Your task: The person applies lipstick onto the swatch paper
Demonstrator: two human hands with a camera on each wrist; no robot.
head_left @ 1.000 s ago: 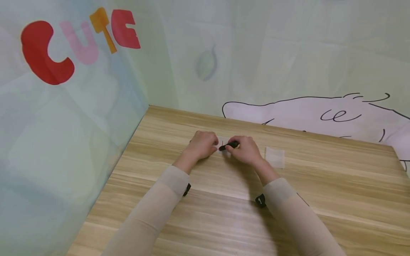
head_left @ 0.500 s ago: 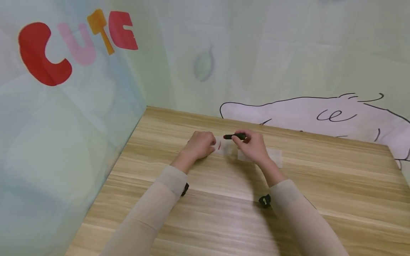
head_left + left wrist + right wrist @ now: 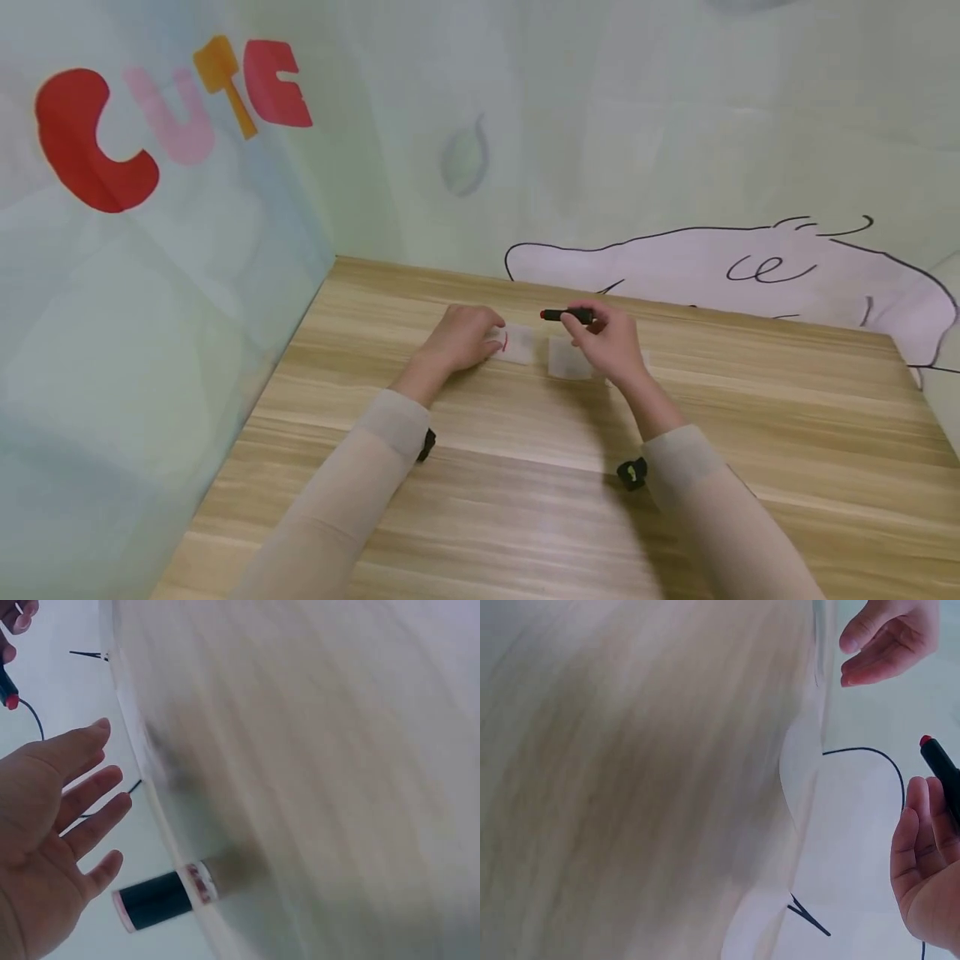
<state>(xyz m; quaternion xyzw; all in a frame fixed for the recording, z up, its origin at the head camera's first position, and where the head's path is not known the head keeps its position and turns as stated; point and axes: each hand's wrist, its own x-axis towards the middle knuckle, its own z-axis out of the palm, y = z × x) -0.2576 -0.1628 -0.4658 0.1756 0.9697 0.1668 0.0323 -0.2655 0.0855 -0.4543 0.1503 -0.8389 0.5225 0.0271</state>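
Note:
My right hand [image 3: 613,340] holds a black marker [image 3: 567,316] with a red tip, raised above the tabletop and pointing left. In the right wrist view the marker [image 3: 943,769] lies along the fingers. My left hand [image 3: 463,337] rests at the left end of a small white paper [image 3: 519,348] bearing a curved red stroke. The left wrist view shows the fingers of this hand [image 3: 52,817] loosely extended. A second white paper [image 3: 567,360] lies to the right, partly under the right hand in view. Beyond it, only an edge of another pale sheet shows.
A dark cylinder [image 3: 157,900] with a pink rim stands on the table beyond the left hand in the left wrist view. The wood-grain table [image 3: 487,500] meets a printed cloth backdrop [image 3: 637,150] at the back and left. Black straps show near both sleeves.
The right hand has lifted the marker off the paper and moved up and right, showing the red stroke and the second paper. The left hand stays at the paper's left end.

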